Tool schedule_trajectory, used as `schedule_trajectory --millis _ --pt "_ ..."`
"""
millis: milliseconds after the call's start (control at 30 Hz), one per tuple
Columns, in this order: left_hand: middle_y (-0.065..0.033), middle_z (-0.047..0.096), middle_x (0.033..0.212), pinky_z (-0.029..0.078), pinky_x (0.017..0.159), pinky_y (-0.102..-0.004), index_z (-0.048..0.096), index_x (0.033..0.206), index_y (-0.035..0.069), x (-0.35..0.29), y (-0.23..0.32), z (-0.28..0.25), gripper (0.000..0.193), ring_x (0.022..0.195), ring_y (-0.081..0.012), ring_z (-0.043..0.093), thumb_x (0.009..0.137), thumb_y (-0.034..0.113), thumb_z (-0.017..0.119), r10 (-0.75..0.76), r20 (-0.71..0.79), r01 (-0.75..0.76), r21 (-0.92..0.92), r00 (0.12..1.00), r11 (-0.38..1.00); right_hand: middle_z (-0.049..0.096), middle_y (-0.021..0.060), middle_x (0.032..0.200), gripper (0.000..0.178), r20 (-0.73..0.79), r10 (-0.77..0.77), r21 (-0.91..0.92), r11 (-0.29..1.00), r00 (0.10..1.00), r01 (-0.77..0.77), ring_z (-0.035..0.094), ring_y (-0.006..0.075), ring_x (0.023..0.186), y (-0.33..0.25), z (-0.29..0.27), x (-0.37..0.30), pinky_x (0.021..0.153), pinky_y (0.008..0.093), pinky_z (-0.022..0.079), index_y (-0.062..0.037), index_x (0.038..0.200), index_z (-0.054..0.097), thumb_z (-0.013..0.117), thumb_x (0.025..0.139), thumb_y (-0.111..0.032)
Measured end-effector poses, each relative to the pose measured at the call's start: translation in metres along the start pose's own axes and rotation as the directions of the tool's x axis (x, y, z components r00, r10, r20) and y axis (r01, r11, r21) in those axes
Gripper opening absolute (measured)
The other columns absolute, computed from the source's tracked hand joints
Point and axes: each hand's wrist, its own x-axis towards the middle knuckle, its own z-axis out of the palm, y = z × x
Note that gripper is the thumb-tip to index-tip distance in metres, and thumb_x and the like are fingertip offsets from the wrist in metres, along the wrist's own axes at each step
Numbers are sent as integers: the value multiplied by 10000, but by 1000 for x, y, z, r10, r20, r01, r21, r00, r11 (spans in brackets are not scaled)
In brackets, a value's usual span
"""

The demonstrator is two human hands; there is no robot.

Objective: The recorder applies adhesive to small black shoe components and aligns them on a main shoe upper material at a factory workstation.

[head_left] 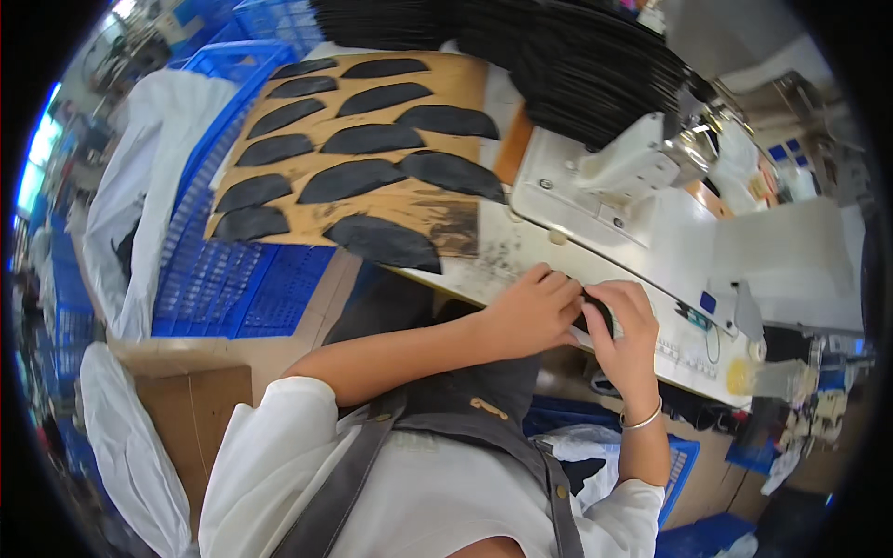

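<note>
Over the near edge of the white sewing table [502, 265], my two hands meet at a small black piece [603, 314] that looks like cloth or leather. My left hand [541, 309] has its fingers closed on the piece's left side. From the right, my right hand [628, 333] pinches it between thumb and fingers. Much of the piece is hidden behind the fingers. To the left, a brown cardboard sheet [288, 163] carries several flat, black, half-moon-shaped pieces [361, 139], laid out in rows. A white sewing machine [637, 163] stands beyond my hands.
Tall stacks of black material [577, 65] rise at the back of the table. Blue plastic crates [242, 288] with a white bag [139, 195] stand at left. A cardboard box [200, 428] sits on the floor. Another blue crate [684, 465] is low on the right.
</note>
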Motion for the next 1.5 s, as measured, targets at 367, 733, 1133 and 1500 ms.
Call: schedule_trajectory --millis 367,733,1133,1500 --pt "-79 581 968 465 849 -375 623 1028 3 -66 -4 -23 365 914 -228 554 687 129 592 293 -342 -239 190 893 952 577 100 834 289 592 29 208 960 805 -187 584 232 757 -49 102 118 663 327 483 6 867 550 747 723 -150" --pt "-154 634 924 477 710 -297 632 941 -65 -179 -55 -134 287 788 -257 614 657 -36 657 -498 -542 238 -479 677 845 569 136 846 215 485 160 137 957 860 -255 591 309 771 -80 116 115 688 376 478 -8 846 520 676 716 -75" --pt "-136 656 986 529 696 -340 640 920 -25 -141 -84 -145 246 829 -261 650 681 36 644 -191 -546 216 -18 815 976 610 50 885 304 309 215 578 731 926 -362 586 90 777 -51 94 241 694 230 484 3 1088 490 511 789 54" --pt "-134 565 1078 450 789 -348 612 1075 -8 -110 -97 -94 426 891 -245 525 665 105 583 -89 -320 174 248 943 953 571 57 886 364 422 397 422 709 815 -565 608 163 767 43 153 336 576 277 487 -33 1051 554 532 694 34"
